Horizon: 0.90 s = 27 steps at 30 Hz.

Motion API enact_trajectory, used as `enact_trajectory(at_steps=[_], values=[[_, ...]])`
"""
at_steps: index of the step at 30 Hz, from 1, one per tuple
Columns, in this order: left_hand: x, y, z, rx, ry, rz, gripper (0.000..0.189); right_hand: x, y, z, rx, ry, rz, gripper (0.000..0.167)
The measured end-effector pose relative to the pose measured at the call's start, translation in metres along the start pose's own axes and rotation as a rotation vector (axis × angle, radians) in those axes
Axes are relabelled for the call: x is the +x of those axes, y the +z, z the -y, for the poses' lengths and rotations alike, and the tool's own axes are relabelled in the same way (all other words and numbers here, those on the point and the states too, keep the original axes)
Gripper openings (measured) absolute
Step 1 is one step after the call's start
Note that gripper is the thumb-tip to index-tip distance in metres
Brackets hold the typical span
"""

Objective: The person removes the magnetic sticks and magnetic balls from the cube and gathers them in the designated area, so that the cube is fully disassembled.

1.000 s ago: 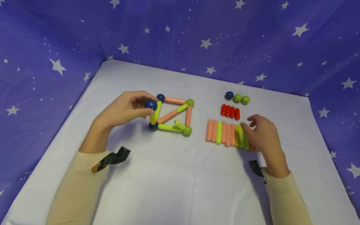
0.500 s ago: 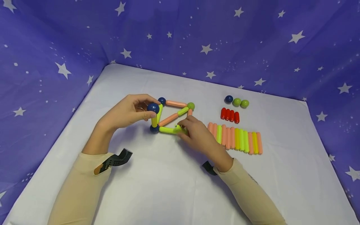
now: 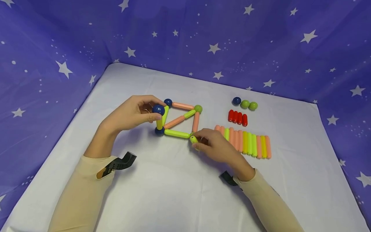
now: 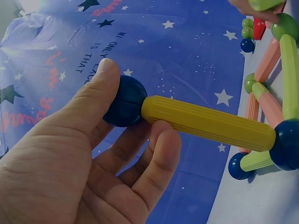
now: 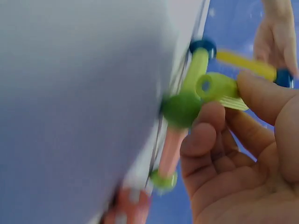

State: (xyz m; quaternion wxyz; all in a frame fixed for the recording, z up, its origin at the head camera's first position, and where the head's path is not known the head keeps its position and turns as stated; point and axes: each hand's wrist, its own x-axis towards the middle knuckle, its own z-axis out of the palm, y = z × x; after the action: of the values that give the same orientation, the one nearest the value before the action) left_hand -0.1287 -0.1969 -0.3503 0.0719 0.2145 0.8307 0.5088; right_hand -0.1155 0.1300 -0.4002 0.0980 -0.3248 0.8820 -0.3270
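Note:
My left hand (image 3: 131, 112) holds a dark blue ball (image 4: 126, 101) between thumb and fingers. A yellow rod (image 4: 208, 122) joins that ball to another blue ball (image 3: 159, 131) at a corner of a flat frame. Coral and light green rods with blue and green balls make up the frame, and a coral-and-green diagonal (image 3: 175, 122) crosses it. My right hand (image 3: 217, 145) pinches a short light green rod (image 5: 219, 87) beside the near right green ball (image 5: 182, 110). Whether this rod touches the ball I cannot tell.
A row of coral, yellow and green rods (image 3: 250, 143) lies to the right, partly behind my right hand. Above it are several short red rods (image 3: 237, 118). Farther back sit a loose blue ball (image 3: 236, 101) and two green balls (image 3: 245, 103) on the white cloth (image 3: 162, 187).
My right hand has come left from the rod row to the frame and taken hold of the light green rod, then shifted slightly right with it. The left hand keeps its hold.

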Motion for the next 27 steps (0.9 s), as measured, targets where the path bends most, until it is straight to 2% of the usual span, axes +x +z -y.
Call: enact_trajectory(at_steps=[4,9,12,15,18,21,27], values=[[0.0,0.0,0.0,-0.002,0.008,-0.005,0.034,-0.01,-0.034,-0.022,-0.018,0.183,-0.102,0.027],[0.0,0.0,-0.001,-0.009,0.001,-0.006,0.034,-0.019,-0.087,-0.058,-0.077,0.496,-0.201,0.043],[0.0,0.001,-0.002,-0.007,-0.012,-0.005,0.035,-0.021,-0.116,-0.081,-0.053,0.651,-0.191,0.05],[-0.001,0.001,-0.001,-0.012,-0.021,-0.004,0.035,-0.02,-0.133,-0.101,-0.07,0.773,-0.121,0.051],[-0.002,0.0,0.0,-0.012,-0.021,-0.009,0.035,-0.015,-0.14,-0.116,-0.104,0.851,-0.02,0.046],[-0.003,-0.001,0.0,-0.018,-0.019,-0.011,0.034,-0.008,-0.14,-0.126,-0.092,0.879,0.046,0.043],[-0.001,-0.001,0.001,-0.004,-0.011,-0.006,0.035,-0.001,-0.136,-0.134,-0.065,0.888,0.036,0.042]])
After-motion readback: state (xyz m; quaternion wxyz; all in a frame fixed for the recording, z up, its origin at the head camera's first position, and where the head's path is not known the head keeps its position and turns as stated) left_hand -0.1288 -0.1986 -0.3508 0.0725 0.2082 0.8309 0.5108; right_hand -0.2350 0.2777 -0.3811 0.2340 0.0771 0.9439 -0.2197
